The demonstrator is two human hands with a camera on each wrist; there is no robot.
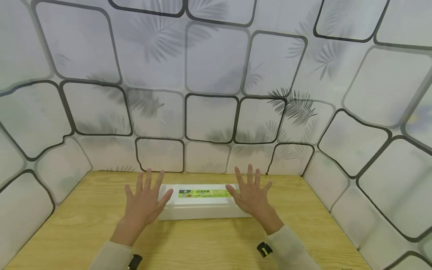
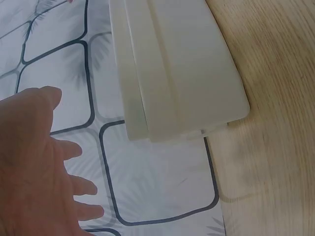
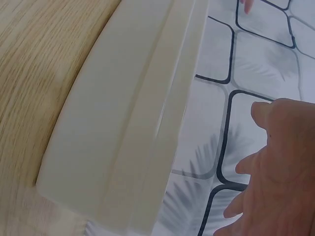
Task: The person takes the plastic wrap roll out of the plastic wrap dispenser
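A long white box (image 1: 202,212) with a green label (image 1: 206,193) lies on the wooden table near its back edge. My left hand (image 1: 143,204), fingers spread, is held at the box's left end, and my right hand (image 1: 253,195), also spread, overlaps its right end from above. Neither hand grips anything. In the left wrist view the left hand (image 2: 44,172) is apart from the box (image 2: 187,64). The right wrist view has the right hand (image 3: 280,167) apart from the box (image 3: 113,113) too.
The wooden table (image 1: 202,247) is bordered at the back and both sides by pale covering (image 1: 212,120) with dark rounded outlines and leaf prints. Dark straps with small devices (image 1: 264,249) sit at both sleeves.
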